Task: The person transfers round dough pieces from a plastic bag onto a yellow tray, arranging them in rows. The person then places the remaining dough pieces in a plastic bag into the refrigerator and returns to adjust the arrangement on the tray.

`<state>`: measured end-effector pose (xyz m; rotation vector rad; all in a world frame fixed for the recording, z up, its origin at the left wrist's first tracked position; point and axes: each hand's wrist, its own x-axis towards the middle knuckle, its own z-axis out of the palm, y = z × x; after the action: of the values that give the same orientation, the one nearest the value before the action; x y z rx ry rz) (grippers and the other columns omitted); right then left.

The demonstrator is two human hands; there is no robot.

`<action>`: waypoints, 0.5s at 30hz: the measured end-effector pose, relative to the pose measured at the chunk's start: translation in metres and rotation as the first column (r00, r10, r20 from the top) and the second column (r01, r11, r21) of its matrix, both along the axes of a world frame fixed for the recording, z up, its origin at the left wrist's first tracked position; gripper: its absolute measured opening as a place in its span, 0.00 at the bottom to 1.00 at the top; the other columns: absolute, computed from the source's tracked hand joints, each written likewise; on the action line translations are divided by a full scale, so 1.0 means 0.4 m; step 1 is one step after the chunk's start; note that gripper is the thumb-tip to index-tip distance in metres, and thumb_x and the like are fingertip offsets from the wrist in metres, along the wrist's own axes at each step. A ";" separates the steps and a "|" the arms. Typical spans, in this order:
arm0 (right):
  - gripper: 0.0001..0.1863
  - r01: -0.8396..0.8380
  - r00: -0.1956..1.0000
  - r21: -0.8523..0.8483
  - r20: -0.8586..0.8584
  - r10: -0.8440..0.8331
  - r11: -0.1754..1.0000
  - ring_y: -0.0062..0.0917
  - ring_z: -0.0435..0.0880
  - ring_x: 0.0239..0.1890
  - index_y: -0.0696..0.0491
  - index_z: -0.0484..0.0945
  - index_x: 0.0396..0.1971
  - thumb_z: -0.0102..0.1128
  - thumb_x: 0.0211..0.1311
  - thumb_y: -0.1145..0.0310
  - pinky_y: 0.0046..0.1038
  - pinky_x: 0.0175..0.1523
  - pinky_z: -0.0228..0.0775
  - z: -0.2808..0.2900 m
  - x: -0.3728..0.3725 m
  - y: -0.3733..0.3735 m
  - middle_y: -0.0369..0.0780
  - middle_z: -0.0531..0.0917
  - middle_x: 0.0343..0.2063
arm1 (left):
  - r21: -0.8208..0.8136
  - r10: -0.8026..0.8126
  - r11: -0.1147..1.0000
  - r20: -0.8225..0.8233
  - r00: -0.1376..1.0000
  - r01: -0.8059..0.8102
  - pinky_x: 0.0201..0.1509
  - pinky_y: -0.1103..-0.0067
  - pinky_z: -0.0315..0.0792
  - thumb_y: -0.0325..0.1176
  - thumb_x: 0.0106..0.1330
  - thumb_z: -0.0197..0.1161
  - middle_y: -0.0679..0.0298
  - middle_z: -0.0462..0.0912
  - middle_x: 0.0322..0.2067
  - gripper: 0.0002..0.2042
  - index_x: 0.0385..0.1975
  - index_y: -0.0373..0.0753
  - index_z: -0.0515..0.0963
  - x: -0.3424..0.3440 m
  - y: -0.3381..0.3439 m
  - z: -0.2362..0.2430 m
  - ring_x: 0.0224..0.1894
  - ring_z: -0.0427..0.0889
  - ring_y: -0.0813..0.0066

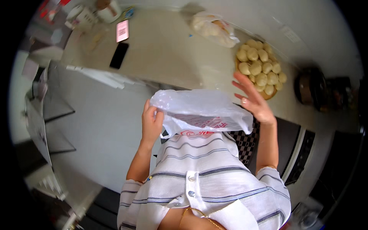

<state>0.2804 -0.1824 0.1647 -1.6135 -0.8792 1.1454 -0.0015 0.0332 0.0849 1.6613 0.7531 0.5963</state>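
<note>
A white plastic bag (199, 107) with red print hangs open in front of my striped shirt. My left hand (151, 122) grips its upper left edge, fingers closed on the plastic. My right hand (249, 97) is raised just beyond the bag's right end with its fingers spread and nothing visible in them. Past those fingertips, on the counter's right part, lies a pile of pale round dough balls or buns (262, 67) on a round yellowish tray (268, 96).
The counter (161, 42) carries a filled clear bag (214, 28) by the wall, a black phone (119, 55), a pink-screened phone (122, 30), containers (109, 9) at back left and a dark cooker (312, 86) at right. A folding rack (48, 111) stands at far left.
</note>
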 end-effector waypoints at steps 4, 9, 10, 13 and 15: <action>0.40 -0.025 0.734 -0.195 0.663 0.150 0.980 0.45 0.69 0.65 0.45 0.64 0.69 0.68 0.57 0.50 0.41 0.68 0.62 -0.061 -0.204 0.045 0.49 0.66 0.67 | 0.049 -0.031 0.998 0.050 0.998 0.028 0.48 0.78 0.72 0.21 0.60 0.62 0.58 0.79 0.44 0.11 0.42 0.30 0.81 0.075 -0.018 0.036 0.44 0.79 0.67; 0.31 0.190 0.665 -0.340 0.734 0.134 0.921 0.45 0.73 0.61 0.42 0.73 0.62 0.67 0.58 0.54 0.39 0.63 0.68 -0.158 -0.266 -0.027 0.49 0.71 0.64 | 0.000 -0.157 0.988 0.037 0.987 0.157 0.47 0.78 0.72 0.18 0.59 0.62 0.57 0.80 0.42 0.11 0.41 0.32 0.82 0.085 0.020 0.052 0.45 0.80 0.66; 0.28 0.219 0.731 -0.334 0.678 0.072 0.917 0.45 0.74 0.60 0.42 0.75 0.61 0.66 0.59 0.55 0.38 0.63 0.68 -0.158 -0.255 -0.055 0.49 0.72 0.62 | -0.013 -0.193 0.981 0.035 0.981 0.193 0.46 0.78 0.72 0.17 0.58 0.62 0.57 0.80 0.41 0.11 0.40 0.32 0.83 0.084 0.033 0.054 0.44 0.80 0.65; 0.20 0.262 0.909 -0.317 0.399 -0.122 0.912 0.40 0.79 0.56 0.46 0.81 0.55 0.64 0.62 0.63 0.32 0.59 0.71 -0.168 -0.190 -0.127 0.48 0.78 0.57 | 0.240 -0.487 0.826 -0.155 0.860 0.511 0.42 0.76 0.73 0.15 0.52 0.62 0.54 0.78 0.41 0.15 0.40 0.35 0.84 0.083 0.099 0.051 0.40 0.80 0.61; 0.17 0.266 0.963 -0.402 0.074 -0.259 0.876 0.31 0.82 0.49 0.52 0.82 0.52 0.62 0.63 0.66 0.26 0.55 0.72 -0.145 -0.139 -0.157 0.47 0.84 0.49 | 0.350 -0.615 0.673 -0.225 0.756 0.652 0.42 0.75 0.73 0.15 0.50 0.61 0.53 0.77 0.43 0.18 0.40 0.38 0.84 0.105 0.126 0.072 0.39 0.79 0.59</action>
<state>0.2248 -0.2450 0.1066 -2.0150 -0.4218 1.1709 0.0404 0.0836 0.1136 2.1993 0.0496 0.1709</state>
